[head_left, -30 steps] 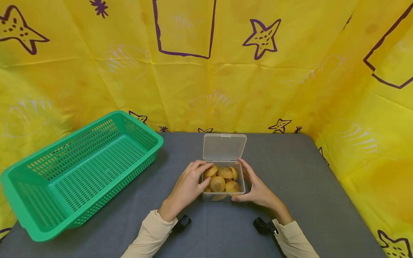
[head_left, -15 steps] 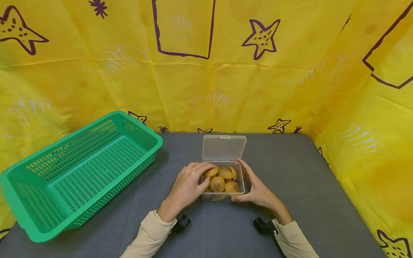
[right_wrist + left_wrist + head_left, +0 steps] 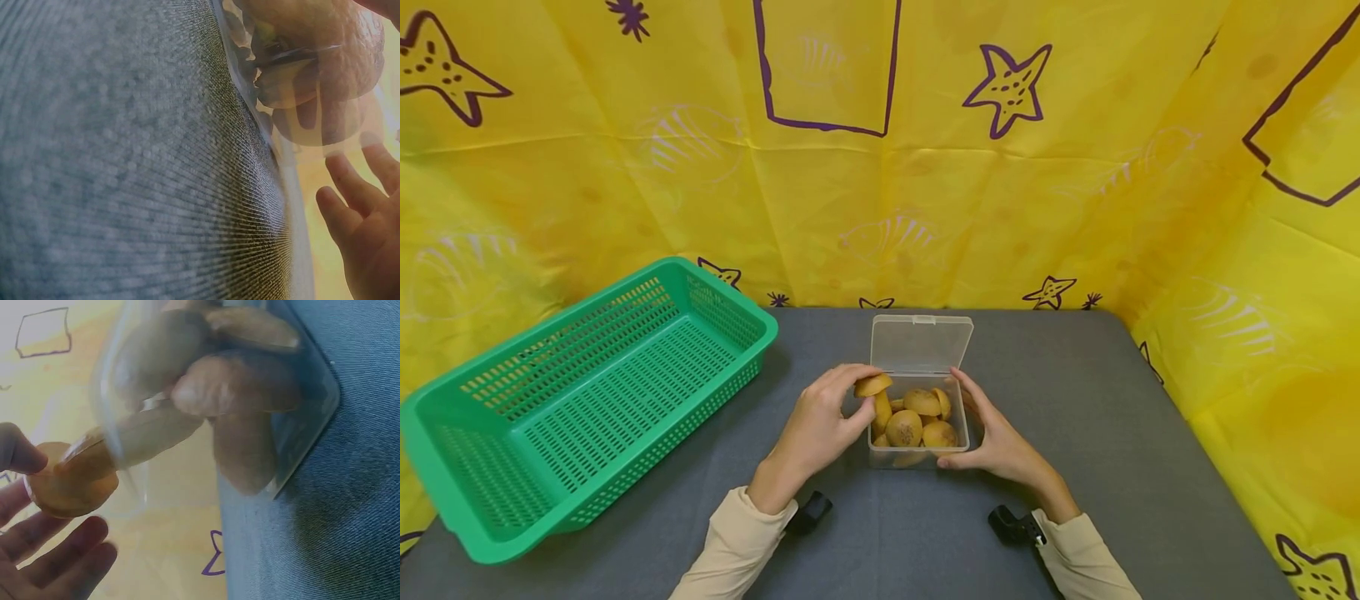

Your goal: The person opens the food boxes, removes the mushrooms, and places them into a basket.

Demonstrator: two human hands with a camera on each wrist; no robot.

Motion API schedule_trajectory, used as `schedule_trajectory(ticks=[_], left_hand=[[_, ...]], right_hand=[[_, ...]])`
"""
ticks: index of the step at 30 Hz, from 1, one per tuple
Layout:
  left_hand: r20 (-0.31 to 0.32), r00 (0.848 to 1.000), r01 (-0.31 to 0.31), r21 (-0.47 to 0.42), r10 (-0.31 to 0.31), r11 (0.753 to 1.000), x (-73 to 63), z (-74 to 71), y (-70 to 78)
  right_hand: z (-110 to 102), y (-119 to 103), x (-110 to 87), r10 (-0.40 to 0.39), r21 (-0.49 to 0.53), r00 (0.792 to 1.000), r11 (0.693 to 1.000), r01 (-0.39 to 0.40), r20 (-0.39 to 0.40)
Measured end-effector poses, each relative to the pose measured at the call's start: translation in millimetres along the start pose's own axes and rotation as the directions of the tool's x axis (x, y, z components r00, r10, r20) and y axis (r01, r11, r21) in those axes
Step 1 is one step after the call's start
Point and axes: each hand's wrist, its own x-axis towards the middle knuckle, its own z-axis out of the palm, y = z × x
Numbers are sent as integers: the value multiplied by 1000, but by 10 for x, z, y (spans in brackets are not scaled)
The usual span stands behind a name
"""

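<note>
Mushroom [image 3: 873, 385] rising: pinched by its cap in the left hand's [image 3: 818, 418] grip, it has lifted from its neighbours, stem dipping into the clear box [image 3: 886, 460], apparently partway out, while the right hand's [image 3: 1000, 437] grip holds the box's side.

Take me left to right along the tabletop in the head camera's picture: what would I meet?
Green basket, the person's left hand, the mushroom it pinches, the open plastic box of mushrooms, the right hand.
</note>
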Motion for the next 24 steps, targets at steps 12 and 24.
schedule_trajectory(ticks=[12, 24], left_hand=[[128, 990, 68, -116, -53, 991, 14, -111, -14], [223, 975, 44, -91, -22, 995, 16, -137, -73]], right_hand=[[5, -1, -4, -1, 1, 1000, 1000, 1, 1], [3, -5, -7, 3, -7, 1000, 1000, -3, -2]])
